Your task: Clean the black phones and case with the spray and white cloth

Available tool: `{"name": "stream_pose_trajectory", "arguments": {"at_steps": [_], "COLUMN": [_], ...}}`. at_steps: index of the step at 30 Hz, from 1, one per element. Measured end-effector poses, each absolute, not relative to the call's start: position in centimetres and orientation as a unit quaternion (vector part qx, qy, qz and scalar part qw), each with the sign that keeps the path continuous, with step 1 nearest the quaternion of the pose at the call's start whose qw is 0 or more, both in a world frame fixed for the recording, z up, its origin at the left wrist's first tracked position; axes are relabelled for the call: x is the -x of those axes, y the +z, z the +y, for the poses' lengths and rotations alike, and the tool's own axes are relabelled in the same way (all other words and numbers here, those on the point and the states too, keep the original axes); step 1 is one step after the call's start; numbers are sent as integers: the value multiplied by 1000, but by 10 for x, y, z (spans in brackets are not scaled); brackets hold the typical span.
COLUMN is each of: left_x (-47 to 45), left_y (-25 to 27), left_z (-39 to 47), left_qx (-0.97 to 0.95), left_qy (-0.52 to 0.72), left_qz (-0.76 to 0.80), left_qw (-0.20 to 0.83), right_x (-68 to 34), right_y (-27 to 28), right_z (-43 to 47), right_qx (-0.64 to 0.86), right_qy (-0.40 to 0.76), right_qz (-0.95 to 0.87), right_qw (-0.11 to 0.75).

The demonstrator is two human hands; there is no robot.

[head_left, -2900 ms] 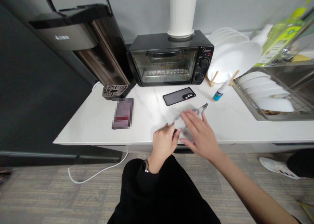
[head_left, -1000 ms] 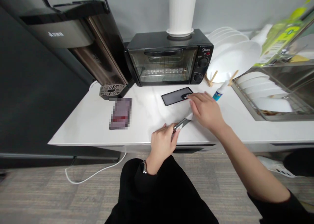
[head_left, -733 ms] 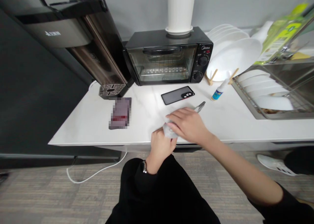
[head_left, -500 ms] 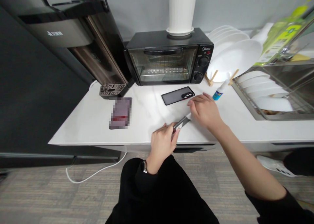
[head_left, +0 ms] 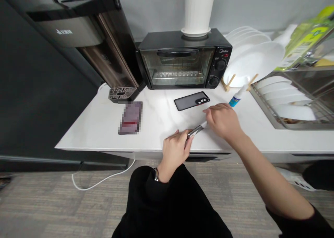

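Observation:
My left hand (head_left: 175, 148) is closed around one end of a slim dark phone (head_left: 195, 129), seen nearly edge-on just above the counter's front part. At the phone's far end is my right hand (head_left: 223, 121), fingers curled together. A small white thing (head_left: 205, 124) shows between that hand and the phone; what it is I cannot make out. Behind the hands lies a phone case (head_left: 191, 101) with a black rim and camera holes. A small spray bottle (head_left: 235, 99) with a blue label and white top stands just beyond my right hand.
A toaster oven (head_left: 182, 67) carrying a white pot (head_left: 198, 12) stands at the back. To the left are a drinks machine (head_left: 104, 50) and a blurred purplish flat item (head_left: 131, 118). White plates (head_left: 254, 59) and a sink rack (head_left: 280, 121) are on the right.
The phone has turned more edge-on between my hands. The whole view has shifted slightly, while the case and bottle keep their places on the counter.

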State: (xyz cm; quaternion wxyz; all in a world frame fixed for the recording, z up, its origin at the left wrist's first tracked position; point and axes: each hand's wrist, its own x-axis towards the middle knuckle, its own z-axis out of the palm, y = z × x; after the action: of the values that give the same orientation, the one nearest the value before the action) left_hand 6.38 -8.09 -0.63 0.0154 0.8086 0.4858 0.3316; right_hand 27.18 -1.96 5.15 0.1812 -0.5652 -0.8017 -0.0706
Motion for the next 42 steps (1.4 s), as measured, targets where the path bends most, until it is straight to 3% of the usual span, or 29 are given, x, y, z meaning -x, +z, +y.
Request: {"name": "stream_pose_trajectory", "arguments": {"at_steps": [6,13,21,28,36,42], "left_x": [-59,-65,-59,-63,-59,-63], "left_y": [-15,-6,-15,-7,-14,-8], "left_z": [-79,-81,-79,-82,-80,-81], "left_qx": [-805,-806,-805,-808,-803,-808], "left_qy": [316,329,290,332,318,327], "left_qz": [503,492,517,487,503,490], "left_qw": [-7,13,-23,15,3,12], "right_x": [-225,-291,-214,-280,-217,-269], "right_y": [48,44,43,32,33,34], "right_z": [-52,-8,-56,-14,-56,-17], "right_qx": [324,607,366,596,360,582], "right_qy": [-32,-126,-44,-103,-74,-124], "right_qz": [-928,-764,-905,-745,-896,-754], "right_qw": [181,176,213,280,250,279]}}
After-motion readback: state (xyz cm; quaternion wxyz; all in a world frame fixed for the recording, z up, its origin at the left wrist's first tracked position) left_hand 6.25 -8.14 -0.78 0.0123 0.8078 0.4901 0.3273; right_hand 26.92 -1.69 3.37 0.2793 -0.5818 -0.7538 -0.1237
